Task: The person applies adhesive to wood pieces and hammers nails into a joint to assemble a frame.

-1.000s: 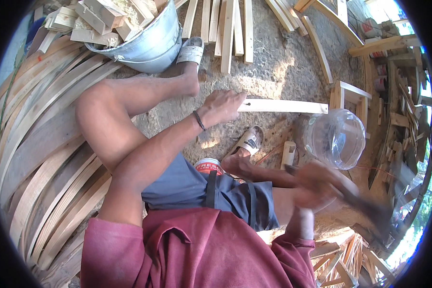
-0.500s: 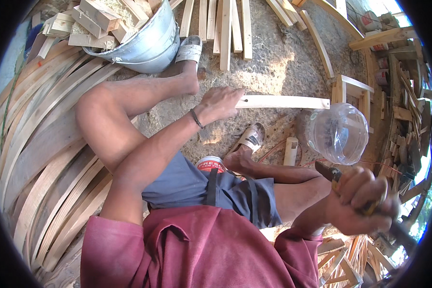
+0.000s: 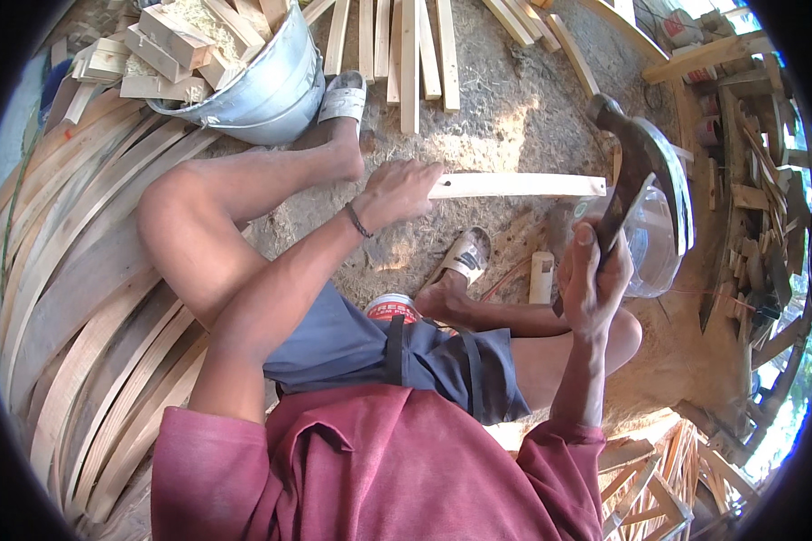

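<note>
Since the earlier frame, your right grip (image 3: 595, 284) has risen from the lower right, carrying the hammer (image 3: 641, 162) head uppermost; it is closed around the handle. Your left grip (image 3: 397, 194) is clasped on one end of the pale wooden slat (image 3: 523, 186), which extends rightward toward the clear plastic jar (image 3: 654, 261), itself partly behind the hammer. Farther out, straight wooden strips (image 3: 410, 72) lie on the floor (image 3: 505, 135), right of the metal bucket (image 3: 271, 104) heaped with wood blocks (image 3: 176, 41).
</note>
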Available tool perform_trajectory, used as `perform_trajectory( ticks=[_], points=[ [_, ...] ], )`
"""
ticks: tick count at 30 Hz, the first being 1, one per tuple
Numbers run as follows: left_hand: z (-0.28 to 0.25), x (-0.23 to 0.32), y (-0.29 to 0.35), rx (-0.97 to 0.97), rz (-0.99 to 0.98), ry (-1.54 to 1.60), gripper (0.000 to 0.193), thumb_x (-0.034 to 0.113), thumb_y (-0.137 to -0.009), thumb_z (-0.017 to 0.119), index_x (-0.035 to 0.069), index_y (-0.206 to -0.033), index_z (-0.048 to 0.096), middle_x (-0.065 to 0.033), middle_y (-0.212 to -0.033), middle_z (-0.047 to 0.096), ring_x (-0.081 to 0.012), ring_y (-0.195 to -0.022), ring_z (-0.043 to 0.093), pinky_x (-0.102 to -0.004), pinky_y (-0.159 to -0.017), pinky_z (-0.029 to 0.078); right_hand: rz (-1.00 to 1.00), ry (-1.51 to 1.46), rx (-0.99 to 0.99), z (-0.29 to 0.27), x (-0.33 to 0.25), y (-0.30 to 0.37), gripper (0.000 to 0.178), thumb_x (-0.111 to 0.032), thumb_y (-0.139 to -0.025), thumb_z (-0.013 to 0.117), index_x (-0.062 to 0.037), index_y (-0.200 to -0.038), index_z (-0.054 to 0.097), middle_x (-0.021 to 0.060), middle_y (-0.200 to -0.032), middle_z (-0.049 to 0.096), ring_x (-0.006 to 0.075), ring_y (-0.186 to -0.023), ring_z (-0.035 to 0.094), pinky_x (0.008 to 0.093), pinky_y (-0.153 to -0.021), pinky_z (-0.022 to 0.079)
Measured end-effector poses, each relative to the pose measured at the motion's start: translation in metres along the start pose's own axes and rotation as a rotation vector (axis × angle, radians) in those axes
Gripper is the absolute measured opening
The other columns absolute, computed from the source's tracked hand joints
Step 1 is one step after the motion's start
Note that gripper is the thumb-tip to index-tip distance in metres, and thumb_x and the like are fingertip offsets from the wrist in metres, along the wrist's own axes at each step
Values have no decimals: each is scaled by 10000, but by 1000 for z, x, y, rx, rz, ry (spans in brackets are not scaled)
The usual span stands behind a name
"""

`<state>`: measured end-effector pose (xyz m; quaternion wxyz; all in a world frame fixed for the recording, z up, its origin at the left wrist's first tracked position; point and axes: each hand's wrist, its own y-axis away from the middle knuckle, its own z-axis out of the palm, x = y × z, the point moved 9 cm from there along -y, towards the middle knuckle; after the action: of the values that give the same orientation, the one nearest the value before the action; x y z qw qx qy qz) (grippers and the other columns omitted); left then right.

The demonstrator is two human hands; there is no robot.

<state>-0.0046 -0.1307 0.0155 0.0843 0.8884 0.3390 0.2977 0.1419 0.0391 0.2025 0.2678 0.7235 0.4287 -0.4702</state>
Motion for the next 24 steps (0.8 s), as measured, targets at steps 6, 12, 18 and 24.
perform_trajectory(
  ticks=[6,12,18,24],
  points=[
    [-5,4,-1,143,62,34,530,234,-803,757,80,-1279,583,-154,-1234,665,-346,-979,716,-435,-837,597,284,-204,-111,34,44,34,157,-41,-990,550,-4,-1132,606,-53,-733,527,22,-606,463,206,-522,344],
    [-2,9,1,135,58,91,636,244,-740,790,72,-1319,590,-149,-1266,638,-347,-1018,695,-451,-895,575,350,-183,-128,39,36,39,298,-3,-957,553,24,-1251,590,-44,-782,549,26,-631,474,213,-546,364],
    [14,-15,-14,-118,135,312,651,224,-703,766,69,-1317,613,-191,-1110,699,-375,-1029,681,-451,-937,532,33,-261,-43,27,12,33,332,-260,-1045,595,12,-1235,589,-25,-735,541,44,-606,468,227,-534,360],
    [16,-13,-18,-67,170,319,674,239,-713,743,58,-1346,595,-237,-1126,711,-387,-1040,690,-454,-923,543,303,3,-148,56,82,61,285,-256,-1059,579,24,-1058,630,36,-721,579,91,-699,504,294,-606,425]
  ],
)
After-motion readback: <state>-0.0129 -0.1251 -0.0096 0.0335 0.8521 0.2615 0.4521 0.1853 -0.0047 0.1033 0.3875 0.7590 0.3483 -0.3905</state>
